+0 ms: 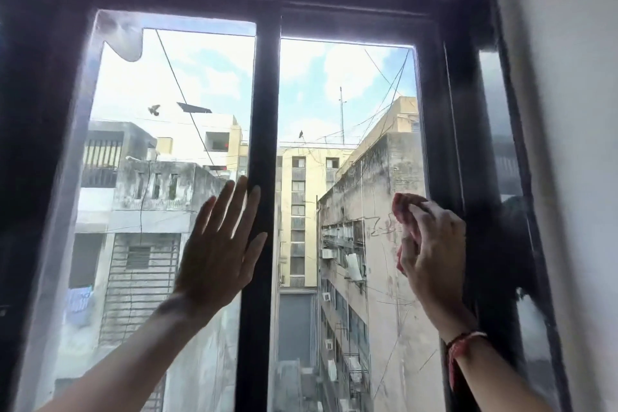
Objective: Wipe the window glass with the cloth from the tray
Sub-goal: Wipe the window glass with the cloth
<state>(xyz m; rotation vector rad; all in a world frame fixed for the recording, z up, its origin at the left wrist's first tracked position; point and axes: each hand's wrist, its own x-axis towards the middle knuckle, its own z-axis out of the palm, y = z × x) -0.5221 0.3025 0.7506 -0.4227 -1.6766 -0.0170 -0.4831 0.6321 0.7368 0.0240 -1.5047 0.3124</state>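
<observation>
Fingers [422,216]: right hand [434,244] curls them over the bunched reddish cloth [406,214], pressing it to the right pane.
Cloth: against the window glass [351,110], near its right frame edge; soft, light, likely pliable, best gripped as a wad.
Left hand [217,251]: fingers spread wide, flat, empty, beside the centre mullion [264,94].
Glass: likely fragile; press gently.

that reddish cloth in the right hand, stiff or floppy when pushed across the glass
Probably floppy: the cloth bunches into folds under the right hand. Likely light, since fingers alone pin it to the right pane. It may crumple rather than slide flat.
</observation>
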